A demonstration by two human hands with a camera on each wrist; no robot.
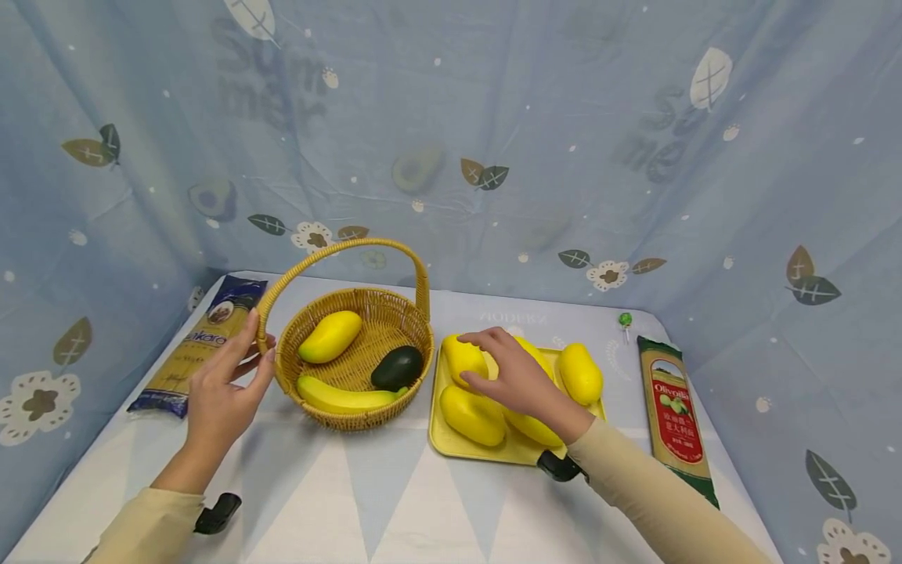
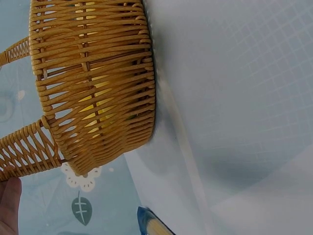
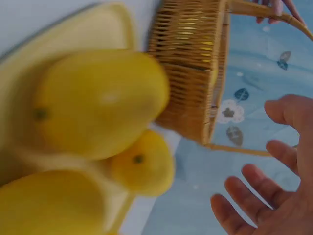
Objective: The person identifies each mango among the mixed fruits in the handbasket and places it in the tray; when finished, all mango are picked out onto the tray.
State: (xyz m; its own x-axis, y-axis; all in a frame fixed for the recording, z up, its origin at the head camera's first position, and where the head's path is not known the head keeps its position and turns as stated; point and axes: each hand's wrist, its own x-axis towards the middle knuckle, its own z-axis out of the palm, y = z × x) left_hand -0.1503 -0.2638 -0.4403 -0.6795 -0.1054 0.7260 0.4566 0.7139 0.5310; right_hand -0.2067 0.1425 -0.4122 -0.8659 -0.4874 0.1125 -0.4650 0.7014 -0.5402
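Observation:
My left hand (image 1: 224, 388) pinches the left side of the handle of a wicker basket (image 1: 355, 419), thumb in front and fingers behind. Inside the basket are a mango (image 1: 330, 337), a banana (image 1: 345, 397) and a dark green avocado (image 1: 398, 368). Over a yellow tray (image 1: 451, 448) hovers my right hand (image 1: 517, 380), its fingers spread and holding nothing in the right wrist view. Several yellow mangoes lie on that tray, among them a front-left mango (image 1: 472, 415), a back-left mango (image 1: 463, 359) and a right-hand mango (image 1: 581, 374). My right hand partly covers others.
Left of the basket lies a blue-ended pasta packet (image 1: 200, 345). On the right are an Olivoila pasta packet (image 1: 678, 415) and, behind it, a green lollipop (image 1: 625, 319). A blue patterned curtain (image 1: 451, 157) encloses the table's back and sides.

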